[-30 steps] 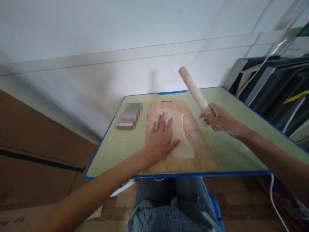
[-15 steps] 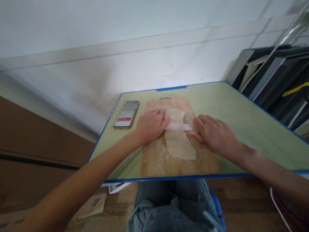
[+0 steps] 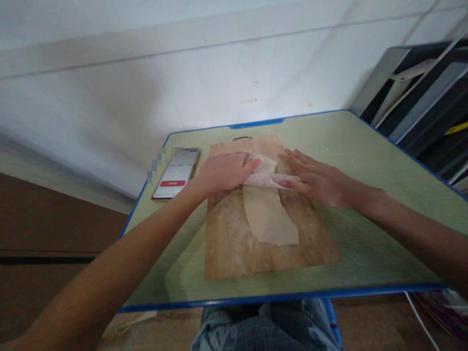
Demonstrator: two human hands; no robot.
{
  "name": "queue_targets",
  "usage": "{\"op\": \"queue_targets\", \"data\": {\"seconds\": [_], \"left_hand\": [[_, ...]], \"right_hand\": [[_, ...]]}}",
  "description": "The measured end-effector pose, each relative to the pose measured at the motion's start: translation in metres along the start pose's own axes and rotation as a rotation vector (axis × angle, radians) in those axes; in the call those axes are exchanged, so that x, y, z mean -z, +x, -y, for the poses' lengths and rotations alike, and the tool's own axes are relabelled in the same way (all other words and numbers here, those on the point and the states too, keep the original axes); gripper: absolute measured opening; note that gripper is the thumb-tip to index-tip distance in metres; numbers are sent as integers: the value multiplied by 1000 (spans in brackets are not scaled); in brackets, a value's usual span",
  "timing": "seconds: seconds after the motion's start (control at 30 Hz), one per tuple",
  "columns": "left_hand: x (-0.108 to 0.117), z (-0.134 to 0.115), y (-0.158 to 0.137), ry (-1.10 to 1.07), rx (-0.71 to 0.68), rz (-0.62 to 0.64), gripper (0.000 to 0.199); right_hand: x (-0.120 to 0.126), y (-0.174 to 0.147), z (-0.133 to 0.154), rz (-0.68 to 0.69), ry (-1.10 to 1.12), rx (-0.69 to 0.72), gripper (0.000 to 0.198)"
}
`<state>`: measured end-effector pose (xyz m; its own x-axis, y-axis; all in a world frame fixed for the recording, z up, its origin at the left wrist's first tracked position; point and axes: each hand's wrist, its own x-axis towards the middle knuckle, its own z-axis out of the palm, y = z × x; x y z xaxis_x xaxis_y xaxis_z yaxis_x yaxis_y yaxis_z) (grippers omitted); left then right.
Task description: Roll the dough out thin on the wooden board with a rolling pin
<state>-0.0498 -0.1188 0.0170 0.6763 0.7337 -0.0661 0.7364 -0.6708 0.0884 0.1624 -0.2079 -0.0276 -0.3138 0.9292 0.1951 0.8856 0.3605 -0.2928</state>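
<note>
A pale, flour-dusted rolling pin [image 3: 268, 180] lies crosswise over a long, uneven sheet of dough [image 3: 268, 214]. The dough is spread on a wooden cutting board [image 3: 228, 248] with flour smears. My left hand [image 3: 230, 170] covers the pin's left end, its thumb pointing inward over the dough's far part. At the other end, my right hand [image 3: 320, 180] holds the pin loosely, with its fingers reaching past the far side and its thumb lying along the pin. Both ends of the pin are hidden under my hands.
A phone [image 3: 177, 175] showing a running timer lies left of the board on the green, blue-edged table [image 3: 380, 234]. Behind is a white wall [image 3: 219, 87]. Dark flat panels [image 3: 420, 92] lean at the right, beyond the table's edge.
Both hands have pushed the rolling pin away from me toward the dough's far end. My right fingers have straightened from a curl. The camera view has shifted.
</note>
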Motion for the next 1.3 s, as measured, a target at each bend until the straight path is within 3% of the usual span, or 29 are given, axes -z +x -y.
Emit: {"op": "queue_targets", "data": {"seconds": [0.17,0.27,0.5,0.67,0.73,0.87,1.0,1.13,1.3], "left_hand": [[-3,13,24,-64,-104,27,58],[-5,16,37,-91,-100,-21,55],[-7,18,58,-130,39,-182,50],[-11,21,73,-69,109,-258,48],[-13,22,77,-52,127,-264,47],[-15,24,77,-55,161,-221,45],[-16,21,65,-74,189,-202,45],[-14,15,50,-56,216,-220,49],[-13,14,50,-69,225,-219,52]], "right_hand": [[11,23,-12,176,0,-15,75],[11,31,-27,218,-6,15,71],[4,44,-60,128,-116,157,58],[7,44,-33,-139,-197,-230,60],[10,39,-16,-208,-237,-270,54],[11,25,13,-139,-347,-232,47],[3,13,31,-80,-481,-290,47],[-1,9,36,-97,-519,-296,50],[6,20,30,1,-422,-390,56]]}}
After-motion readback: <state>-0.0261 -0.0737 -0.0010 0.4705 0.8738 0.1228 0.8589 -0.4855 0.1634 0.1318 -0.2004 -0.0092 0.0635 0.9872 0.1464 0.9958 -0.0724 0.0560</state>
